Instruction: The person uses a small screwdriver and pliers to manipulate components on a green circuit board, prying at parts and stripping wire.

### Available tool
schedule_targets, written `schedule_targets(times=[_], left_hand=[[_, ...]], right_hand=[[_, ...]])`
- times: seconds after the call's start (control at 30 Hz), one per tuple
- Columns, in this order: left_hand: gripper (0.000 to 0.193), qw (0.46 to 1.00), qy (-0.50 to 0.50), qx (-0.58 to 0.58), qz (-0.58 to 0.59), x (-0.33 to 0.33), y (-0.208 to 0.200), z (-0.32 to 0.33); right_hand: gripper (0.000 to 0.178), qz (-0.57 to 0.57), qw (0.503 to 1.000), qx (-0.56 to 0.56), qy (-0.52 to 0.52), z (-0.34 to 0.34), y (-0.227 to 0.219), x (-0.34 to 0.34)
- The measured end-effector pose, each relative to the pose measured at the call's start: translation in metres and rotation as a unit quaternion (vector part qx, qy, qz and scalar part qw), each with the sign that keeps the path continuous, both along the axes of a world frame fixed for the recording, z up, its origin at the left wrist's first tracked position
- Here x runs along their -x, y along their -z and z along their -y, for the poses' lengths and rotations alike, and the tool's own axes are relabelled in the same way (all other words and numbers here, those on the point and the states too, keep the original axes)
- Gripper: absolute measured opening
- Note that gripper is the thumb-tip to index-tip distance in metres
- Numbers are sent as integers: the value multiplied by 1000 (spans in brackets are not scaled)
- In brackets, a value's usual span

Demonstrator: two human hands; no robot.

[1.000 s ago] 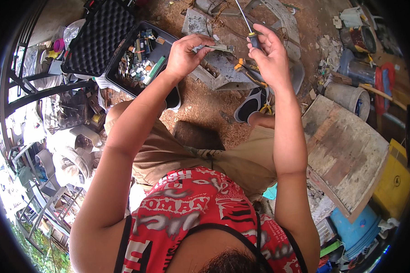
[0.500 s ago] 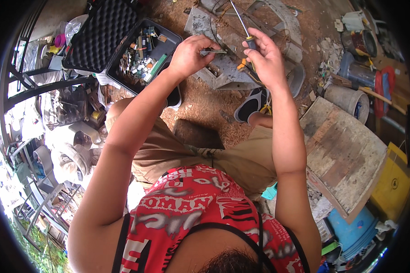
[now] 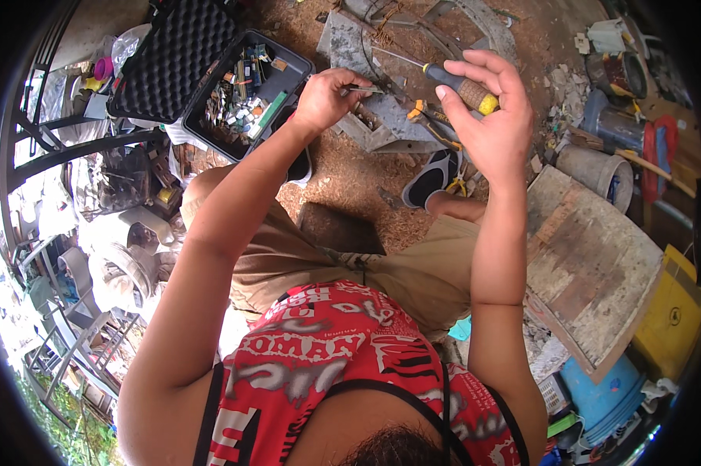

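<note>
My left hand [image 3: 331, 97] pinches a small, thin, flat piece [image 3: 364, 88], greenish and like a bit of circuit board, above a grey metal frame [image 3: 347, 43]. To its right, my right hand [image 3: 496, 116] holds a screwdriver [image 3: 445, 75] loosely between thumb and fingers. The tool's dark and brown handle has a yellow end, and its thin shaft points left toward the far side of the frame. A tool with orange-and-black handles [image 3: 428, 118] lies on the near right part of the frame, below the screwdriver.
An open black case [image 3: 292, 58] with a foam-lined lid [image 3: 168, 66] holds many small electronic parts at the left. A worn wooden board [image 3: 584, 264], a grey bucket [image 3: 595, 175], blue buckets [image 3: 603, 396] and a yellow case [image 3: 673, 303] crowd the right. Brown earth [image 3: 343, 171] surrounds the frame.
The screwdriver has swung from pointing up to pointing left, and my right hand has shifted right with its fingers more spread. My left hand keeps the small flat piece in nearly the same place.
</note>
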State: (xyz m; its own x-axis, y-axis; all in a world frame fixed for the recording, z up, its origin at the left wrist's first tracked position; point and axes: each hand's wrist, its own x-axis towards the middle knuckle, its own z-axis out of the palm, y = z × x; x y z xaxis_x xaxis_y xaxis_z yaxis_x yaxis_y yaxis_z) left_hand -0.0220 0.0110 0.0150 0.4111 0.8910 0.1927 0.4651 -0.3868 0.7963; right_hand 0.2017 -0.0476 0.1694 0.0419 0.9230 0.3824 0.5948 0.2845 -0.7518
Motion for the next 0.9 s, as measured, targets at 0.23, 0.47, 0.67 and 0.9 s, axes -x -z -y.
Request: schedule_targets(times=[0.23, 0.47, 0.67, 0.9], left_hand=[[21, 1000, -10, 3, -2, -3, 3, 5], [21, 1000, -6, -17, 12, -4, 0, 4], [20, 999, 7, -44, 5, -4, 3, 4], [20, 999, 9, -41, 6, -6, 0, 5]], right_hand=[[33, -138, 990, 22, -27, -1, 3, 6], [31, -121, 992, 28, -37, -2, 16, -1], [36, -154, 986, 27, -60, -2, 6, 2], [39, -140, 983, -60, -106, -5, 20, 20]])
